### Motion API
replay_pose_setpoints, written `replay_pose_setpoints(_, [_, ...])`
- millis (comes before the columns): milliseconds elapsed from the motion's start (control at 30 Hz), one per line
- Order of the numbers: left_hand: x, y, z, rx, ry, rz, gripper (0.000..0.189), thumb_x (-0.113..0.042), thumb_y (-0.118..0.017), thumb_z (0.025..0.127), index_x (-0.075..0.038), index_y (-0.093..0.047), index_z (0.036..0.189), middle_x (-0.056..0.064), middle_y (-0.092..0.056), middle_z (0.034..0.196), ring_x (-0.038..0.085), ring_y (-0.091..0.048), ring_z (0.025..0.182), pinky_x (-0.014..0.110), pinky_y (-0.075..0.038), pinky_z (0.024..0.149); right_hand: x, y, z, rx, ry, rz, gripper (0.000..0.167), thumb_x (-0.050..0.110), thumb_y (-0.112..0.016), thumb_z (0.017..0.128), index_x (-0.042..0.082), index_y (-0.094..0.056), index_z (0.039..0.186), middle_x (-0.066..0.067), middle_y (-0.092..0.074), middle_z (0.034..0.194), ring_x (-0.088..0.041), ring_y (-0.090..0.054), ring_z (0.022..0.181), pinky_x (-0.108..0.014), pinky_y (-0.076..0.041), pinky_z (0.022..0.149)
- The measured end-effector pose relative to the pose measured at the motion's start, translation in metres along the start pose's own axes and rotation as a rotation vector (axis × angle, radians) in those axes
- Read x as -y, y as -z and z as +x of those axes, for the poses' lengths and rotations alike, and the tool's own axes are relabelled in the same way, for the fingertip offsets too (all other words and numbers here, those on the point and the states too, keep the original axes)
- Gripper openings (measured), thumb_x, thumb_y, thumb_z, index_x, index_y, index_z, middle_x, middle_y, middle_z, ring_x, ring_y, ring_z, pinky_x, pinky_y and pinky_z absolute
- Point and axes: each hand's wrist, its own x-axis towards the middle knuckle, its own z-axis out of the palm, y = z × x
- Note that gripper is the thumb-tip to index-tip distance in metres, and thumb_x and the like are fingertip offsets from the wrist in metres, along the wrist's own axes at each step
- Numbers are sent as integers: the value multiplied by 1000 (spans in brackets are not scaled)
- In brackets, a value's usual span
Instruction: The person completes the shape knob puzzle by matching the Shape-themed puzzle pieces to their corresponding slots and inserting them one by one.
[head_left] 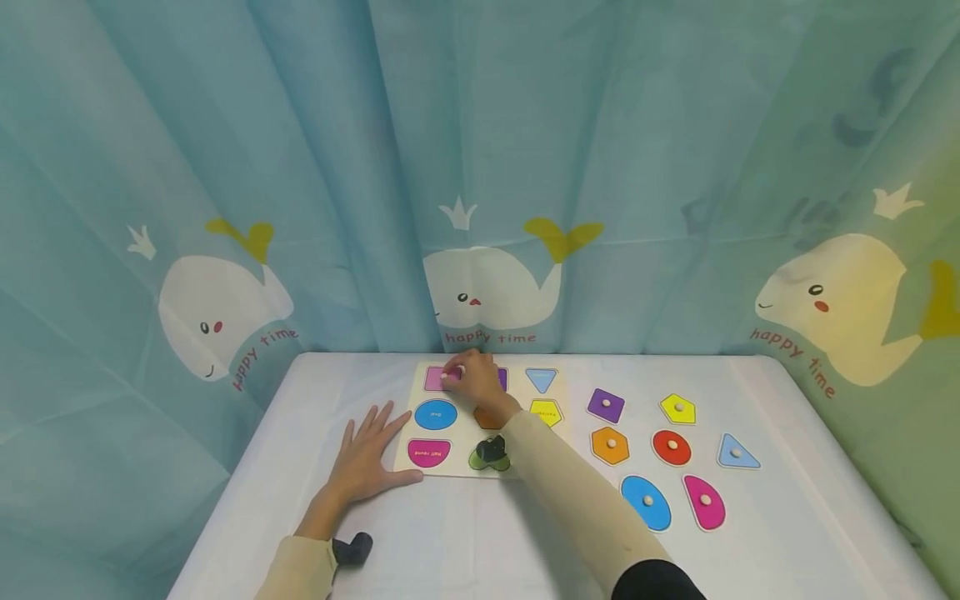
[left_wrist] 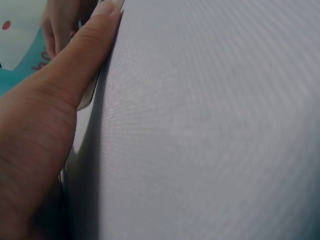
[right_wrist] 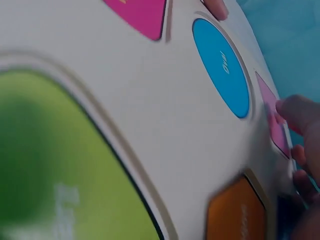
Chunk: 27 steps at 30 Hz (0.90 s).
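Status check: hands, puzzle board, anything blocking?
Left hand flat, bracing puzzle board edge. Right hand pinching pink piece at far-left slot. Nothing blocking.

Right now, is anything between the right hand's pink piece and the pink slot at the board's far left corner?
Nothing visible. The right hand holds the pink piece right at that slot of the board; the left hand rests beside the board's edge.

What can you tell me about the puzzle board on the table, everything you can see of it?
The puzzle board is a pale, wood-looking rectangle lying flat on the white table. Its recesses are coloured: pink, blue, magenta, green, orange, yellow, purple and a light blue triangle. The left hand rests flat beside it, thumb against its near edge; the right hand holds something pink at its far left recess.
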Motion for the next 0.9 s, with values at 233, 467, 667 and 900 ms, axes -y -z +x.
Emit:
replay_pose_setpoints(233, [-2,0,-4,12,23,-22,104,-65,-81,73,-17,-43,158,18,-27,167,45,-13,155,73,-3,118,-6,21,-7,110,98,15,38,31,-79,92,15,-71,125,-4,-67,118,-23,-57,109,-42,-49,97])
replay_pose_setpoints(467, [-2,-1,-1,16,22,-22,105,-66,-80,73,-18,-42,158,18,-25,168,45,-12,155,73,-1,119,-15,59,-21,156,153,103,45,24,-80,91,10,-67,132,-11,-68,123,-28,-63,100,-35,-56,84])
replay_pose_setpoints(667, [-1,-1,1,0,7,-25,104,-64,-81,73,-18,-43,158,17,-26,168,44,-13,155,72,-1,119,-28,101,-42,178,183,92,48,24,-81,90,5,-66,131,-17,-68,124,-36,-62,113,-51,-53,97])
replay_pose_setpoints(900, [-2,1,0,-2,9,-31,104,-62,-82,73,-17,-43,158,18,-26,168,45,-13,155,72,-1,119,-48,136,-67,161,154,54,49,26,-82,89,7,-66,132,-16,-69,125,-36,-61,114,-54,-53,96])
